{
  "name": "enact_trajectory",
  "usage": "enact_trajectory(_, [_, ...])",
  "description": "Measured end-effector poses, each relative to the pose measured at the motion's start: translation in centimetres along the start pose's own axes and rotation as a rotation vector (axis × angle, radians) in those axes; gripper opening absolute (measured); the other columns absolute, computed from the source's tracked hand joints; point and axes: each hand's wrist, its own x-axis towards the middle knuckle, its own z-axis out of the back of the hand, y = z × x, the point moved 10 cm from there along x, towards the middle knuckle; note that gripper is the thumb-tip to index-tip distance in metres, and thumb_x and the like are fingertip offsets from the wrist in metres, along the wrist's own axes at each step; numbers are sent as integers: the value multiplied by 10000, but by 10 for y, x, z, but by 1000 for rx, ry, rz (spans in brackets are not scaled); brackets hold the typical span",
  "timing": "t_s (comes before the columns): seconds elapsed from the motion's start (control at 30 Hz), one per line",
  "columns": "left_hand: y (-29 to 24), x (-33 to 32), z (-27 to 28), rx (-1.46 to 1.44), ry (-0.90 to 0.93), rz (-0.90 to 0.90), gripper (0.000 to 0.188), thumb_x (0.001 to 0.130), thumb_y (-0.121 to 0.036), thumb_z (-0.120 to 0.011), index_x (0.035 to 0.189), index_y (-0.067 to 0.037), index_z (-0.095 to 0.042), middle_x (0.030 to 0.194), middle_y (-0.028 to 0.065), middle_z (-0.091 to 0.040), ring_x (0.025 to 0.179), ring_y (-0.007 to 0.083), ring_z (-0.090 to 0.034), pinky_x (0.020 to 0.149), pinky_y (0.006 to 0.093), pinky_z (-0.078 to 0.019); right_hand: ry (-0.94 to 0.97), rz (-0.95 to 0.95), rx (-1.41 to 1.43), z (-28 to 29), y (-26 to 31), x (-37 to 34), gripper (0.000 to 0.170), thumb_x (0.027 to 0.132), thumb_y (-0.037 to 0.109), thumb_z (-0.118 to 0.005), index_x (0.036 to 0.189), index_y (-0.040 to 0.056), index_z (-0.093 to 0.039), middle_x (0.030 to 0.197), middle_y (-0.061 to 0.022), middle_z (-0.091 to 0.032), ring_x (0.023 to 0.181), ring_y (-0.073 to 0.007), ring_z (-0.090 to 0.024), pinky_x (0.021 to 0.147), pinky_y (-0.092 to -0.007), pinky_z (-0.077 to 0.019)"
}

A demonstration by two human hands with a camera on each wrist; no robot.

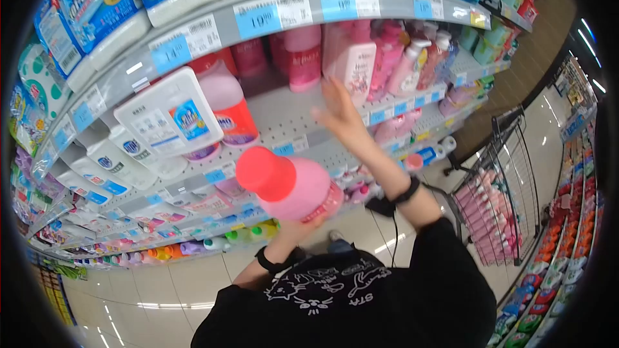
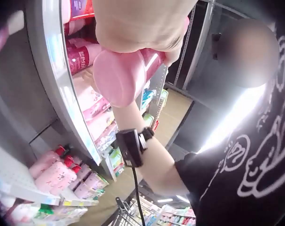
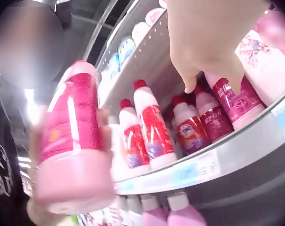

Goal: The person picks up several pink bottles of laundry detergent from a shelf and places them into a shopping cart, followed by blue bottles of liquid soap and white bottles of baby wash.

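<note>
My left hand (image 1: 308, 224) grips a large pink bottle (image 1: 300, 190) with a red cap, held out in front of the shelf. Its dark pink label (image 3: 72, 113) faces the right wrist camera, and the pale base shows in the left wrist view. My right hand (image 1: 342, 115) reaches to the shelf with fingers spread, just beside a standing pink bottle with a magenta label (image 1: 304, 58). In the right wrist view, the fingers of that hand overlap the upper part of this magenta-labelled bottle (image 3: 239, 101).
Red-labelled bottles (image 1: 235, 113) and a white sign (image 1: 169, 113) stand left along the shelf edge. Pink pump bottles (image 1: 387, 61) line the right. Detergent packs (image 1: 97, 0) fill the shelf above. A shopping cart (image 1: 516, 187) with pink goods stands to the right.
</note>
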Motion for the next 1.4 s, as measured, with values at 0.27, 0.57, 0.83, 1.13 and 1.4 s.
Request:
enact_trajectory(0.27, [3, -53, 90, -137, -385, 83, 766, 607, -171, -848, 1214, 22, -423, 1137, 134, -541, 1035, 225, -555, 894, 351, -461, -342, 105, -491, -11, -26, 99, 1039, 590, 244, -809, 1359, -19, -162, 1317, -286, -324, 1223, -432, -343, 1014, -443, -328])
enact_trajectory(0.57, [-9, -83, 144, -68, -502, 1, 859, 673, -185, -814, 1292, -11, -244, 1222, 151, -453, 1083, 230, -518, 933, 359, -447, -536, 105, -677, 5, -57, 136, 1103, 436, 299, -889, 1299, 6, -267, 1264, -214, -416, 1174, -362, -428, 968, -409, -401])
enact_trajectory(0.83, [-8, -83, 141, -103, -516, 111, 753, 634, -136, -814, 1230, 23, -382, 1152, 138, -519, 1040, 218, -545, 886, 341, -459, -403, 168, -555, -1, -46, 130, 1071, 466, 221, -851, 1302, -2, -220, 1241, -224, -419, 1167, -366, -432, 973, -401, -395])
enact_trajectory(1.13, [-4, -67, 108, -215, -453, 126, 641, 642, -133, -816, 1160, 32, -476, 1077, 122, -573, 968, 207, -583, 855, 327, -478, -50, 111, -507, -27, 33, 13, 972, 531, 223, -833, 1284, -37, -276, 1174, -190, -484, 1119, -266, -501, 944, -356, -412])
enact_trajectory(1.4, [8, -58, 34, -103, -274, 122, 781, 721, -119, -766, 1308, 7, -266, 1235, 153, -463, 1075, 217, -527, 928, 362, -447, -145, -166, -305, 88, 61, -184, 809, 599, 136, -828, 1248, 6, -362, 1134, -108, -525, 1058, -194, -536, 888, -353, -448])
